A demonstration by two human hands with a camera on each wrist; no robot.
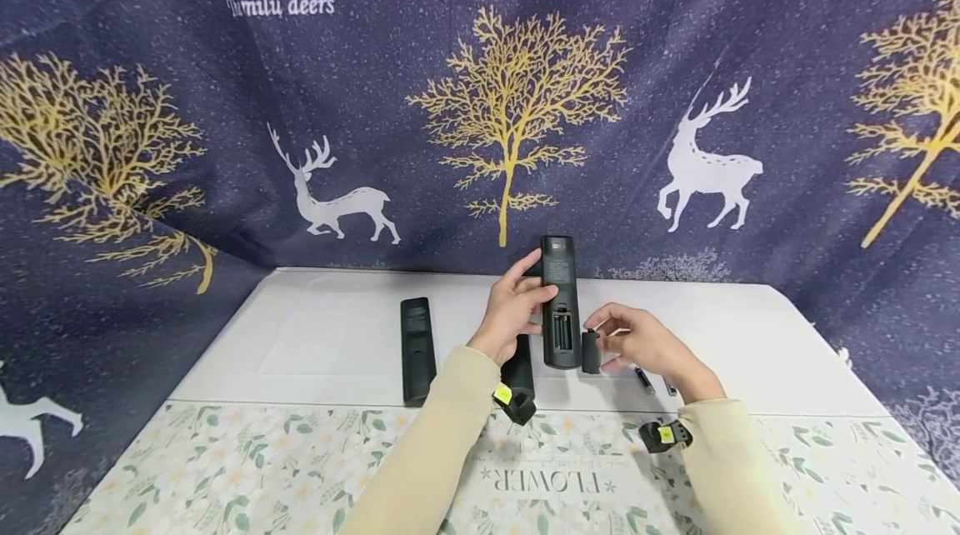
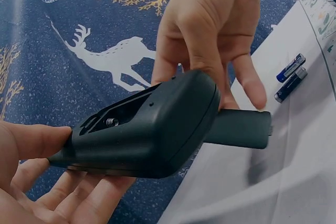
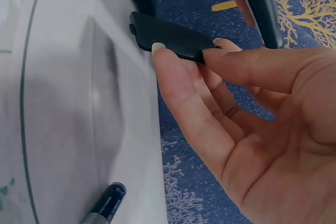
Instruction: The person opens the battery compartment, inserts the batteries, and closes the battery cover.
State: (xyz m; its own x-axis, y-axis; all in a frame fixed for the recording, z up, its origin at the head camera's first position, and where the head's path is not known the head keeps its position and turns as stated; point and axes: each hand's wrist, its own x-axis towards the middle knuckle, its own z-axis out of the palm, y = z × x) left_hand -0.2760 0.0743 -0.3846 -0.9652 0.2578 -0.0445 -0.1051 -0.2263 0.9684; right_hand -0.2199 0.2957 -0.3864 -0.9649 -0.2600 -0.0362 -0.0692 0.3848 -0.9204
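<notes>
My left hand (image 1: 512, 310) grips a black remote control (image 1: 558, 268) by its side, thumb across the back face. That back face is turned up, and its battery compartment (image 1: 562, 329) lies uncovered. Inside it a metal spring (image 2: 112, 122) shows in the left wrist view. Between thumb and fingers of my right hand (image 1: 645, 343) is a small black battery cover (image 3: 170, 38), pinched by its edge. The cover is apart from the compartment, just right of the remote's lower end. Two blue-and-silver batteries (image 2: 291, 85) lie on the white table below my right hand.
Another black remote (image 1: 417, 352) lies on the white tabletop (image 1: 322, 335) to the left. A further dark remote (image 1: 519, 372) is partly hidden beneath my left wrist. A flower-patterned cloth (image 1: 285, 468) covers the front, and a dark deer-print curtain (image 1: 465, 143) hangs behind.
</notes>
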